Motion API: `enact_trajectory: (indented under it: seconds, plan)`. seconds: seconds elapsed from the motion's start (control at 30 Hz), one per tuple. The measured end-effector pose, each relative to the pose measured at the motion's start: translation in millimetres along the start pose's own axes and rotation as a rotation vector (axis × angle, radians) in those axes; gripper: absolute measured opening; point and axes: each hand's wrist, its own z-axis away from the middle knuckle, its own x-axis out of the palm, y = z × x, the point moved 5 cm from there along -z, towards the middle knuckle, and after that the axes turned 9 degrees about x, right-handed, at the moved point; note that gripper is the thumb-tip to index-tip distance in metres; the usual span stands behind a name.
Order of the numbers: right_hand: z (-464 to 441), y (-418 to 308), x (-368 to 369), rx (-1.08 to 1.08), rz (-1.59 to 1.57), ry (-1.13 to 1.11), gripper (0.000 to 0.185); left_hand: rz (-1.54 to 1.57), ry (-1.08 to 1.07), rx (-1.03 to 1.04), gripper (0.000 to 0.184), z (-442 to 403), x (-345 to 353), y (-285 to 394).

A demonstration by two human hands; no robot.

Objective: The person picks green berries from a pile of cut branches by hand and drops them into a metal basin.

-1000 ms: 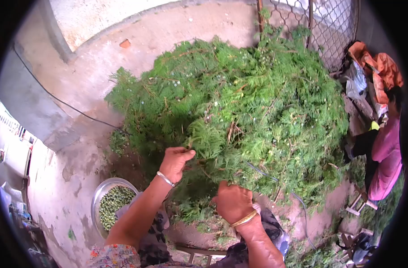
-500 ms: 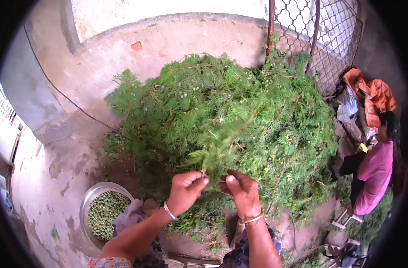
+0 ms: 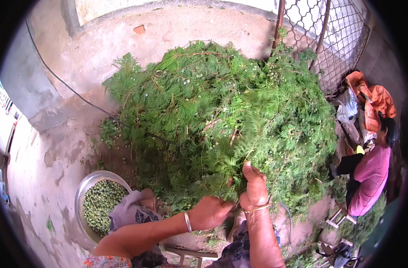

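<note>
A leafy green sprig (image 3: 234,157) is pinched in my right hand (image 3: 255,190), thumb up along it, over the front of a big heap of cut evergreen branches (image 3: 190,107). My left hand (image 3: 209,212) is closed just below and left of the right one, its fingertips by the sprig's lower foliage. What those fingertips hold, if anything, is too small and blurred to make out. A metal basin (image 3: 80,196) at the lower left holds many small round green cones (image 3: 101,205). Small pale cones also dot the heap.
At the right a person in a pink top (image 3: 371,176) sits on a low stool (image 3: 340,219). Behind lean a wire mesh panel (image 3: 342,40) and orange sacking (image 3: 376,98). A dark cable (image 3: 72,89) runs into the heap. A wooden stool edge (image 3: 190,253) shows below me.
The sprig has passed from my left hand to my right, which has closed on it. My left hand has moved down and right. The view has shifted slightly.
</note>
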Motion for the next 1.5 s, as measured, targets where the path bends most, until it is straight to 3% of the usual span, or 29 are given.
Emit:
enact_trajectory:
  seconds: [0.1,0.2,0.23,0.3,0.33,0.37,0.43,0.47,0.5,0.57,0.63,0.7,0.77,0.83,0.87,0.93,0.97,1.0,1.03,1.1,1.17,1.23,1.3,1.37,1.47,1.5]
  plan:
    - [-4,1,-10,-0.045,0.005,-0.039,0.011,0.23,-0.075,-0.07,0.01,-8,-25,-7]
    - [1,-8,-10,-0.207,-0.04,-0.128,0.008,0.549,0.188,-0.294,0.011,-11,-69,-19]
    - [0,-8,-12,-0.142,-0.064,-0.158,0.006,0.676,0.283,-0.425,0.01,-6,-76,-27]
    - [-1,-4,-13,-0.009,-0.11,-0.219,0.006,0.633,0.41,-0.534,0.008,-2,-93,-38]
    - [1,2,-24,-0.075,-0.182,0.054,0.019,0.569,0.412,-0.52,0.009,0,-96,-44]
    - [0,4,-32,-0.071,-0.175,0.054,0.019,0.505,0.414,-0.508,0.01,2,-98,-48]
    - [-1,2,-18,0.114,-0.406,-0.433,0.04,0.487,0.505,-0.51,0.012,3,-98,-51]
    - [-4,4,-26,0.109,-0.321,-0.209,0.048,0.466,0.591,-0.508,0.013,4,-100,-51]
    - [-5,5,-28,0.112,-0.319,-0.21,0.048,0.465,0.593,-0.511,0.013,5,-100,-50]
    - [-5,3,-24,0.133,-0.449,-0.446,0.041,0.495,0.65,-0.524,0.02,4,-104,-48]
    - [-6,4,-23,0.111,-0.354,-0.429,0.039,0.425,0.718,-0.444,0.017,-2,-106,-42]
    - [-13,15,-29,0.186,-0.463,-0.276,0.044,0.23,0.771,-0.116,0.017,-6,-113,-31]
    - [-6,16,-21,0.2,-0.408,-0.26,0.043,0.109,0.479,-0.048,0.014,-14,-115,-12]
    - [-6,20,-12,0.231,-0.425,-0.218,0.039,0.163,0.344,-0.042,0.016,-13,-96,-19]
    - [-7,24,-12,0.23,-0.392,-0.17,0.035,0.155,0.354,-0.053,0.016,-12,-89,-22]
    - [-12,28,-18,0.193,-0.299,-0.22,0.035,0.402,0.528,-0.416,0.015,-3,-81,-41]
    - [-15,30,-12,0.153,-0.215,-0.277,0.034,0.383,0.538,-0.426,0.015,-3,-84,-43]
    - [-8,26,-2,0.103,-0.171,-0.253,0.023,0.673,0.568,-0.505,0.015,-1,-83,-48]
    - [-10,28,-1,0.076,-0.131,-0.294,0.024,0.968,0.597,-0.575,0.015,1,-79,-52]
    - [-7,29,2,0.09,-0.221,-0.089,0.023,1.088,0.626,-0.587,0.014,3,-79,-56]
    - [-12,30,1,0.099,-0.071,-0.239,0.022,1.463,0.84,-0.617,0.012,6,-74,-60]
    - [-13,33,1,0.11,-0.157,-0.301,0.022,1.425,0.813,-0.57,0.011,8,-78,-60]
    - [-14,35,-2,0.112,-0.13,-0.2,0.036,1.407,0.768,-0.513,0.01,4,-80,-56]
    - [-12,34,-2,0.155,-0.13,-0.273,0.035,1.375,0.586,-0.598,0.01,2,-78,-51]
    - [-12,33,-2,0.131,-0.207,-0.264,0.036,1.356,0.541,-0.583,0.011,2,-80,-49]
    - [-19,34,-6,0.076,-0.074,-0.289,0.039,1.328,0.537,-0.586,0.012,2,-80,-48]
